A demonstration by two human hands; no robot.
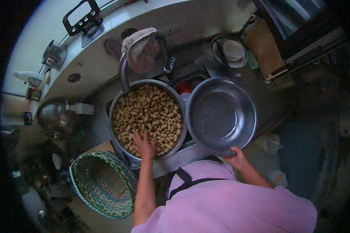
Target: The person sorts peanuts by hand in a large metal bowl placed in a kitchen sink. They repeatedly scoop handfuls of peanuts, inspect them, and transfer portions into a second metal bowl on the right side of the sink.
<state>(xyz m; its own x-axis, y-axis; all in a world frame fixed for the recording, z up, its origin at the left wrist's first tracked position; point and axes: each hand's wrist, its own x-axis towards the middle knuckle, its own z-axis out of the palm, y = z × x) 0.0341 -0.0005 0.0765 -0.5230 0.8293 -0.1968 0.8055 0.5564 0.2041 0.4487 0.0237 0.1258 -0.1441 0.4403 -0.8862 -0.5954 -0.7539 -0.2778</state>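
Observation:
Unshelled peanuts [147, 113] fill a round metal basin [184, 122] that sits over the sink. My left hand [145, 147] rests on the near side of the peanuts, its fingers spread, and I see nothing gripped in it. To the right, a second metal basin [214, 116] has only a bare, shiny inside. The near rim of that basin is in my right hand [236, 159], with the thumb over the edge and the other fingers mostly hidden below. The two basins' rims are side by side, touching or nearly so.
A green and white woven basket [105, 186] stands at lower left. Behind the peanuts are a curved faucet [124, 72] and a hanging cloth [143, 48]. A white bowl [233, 50] lies in a dish at the back. A white pump bottle [83, 108] stands left, near a round metal pot [57, 118].

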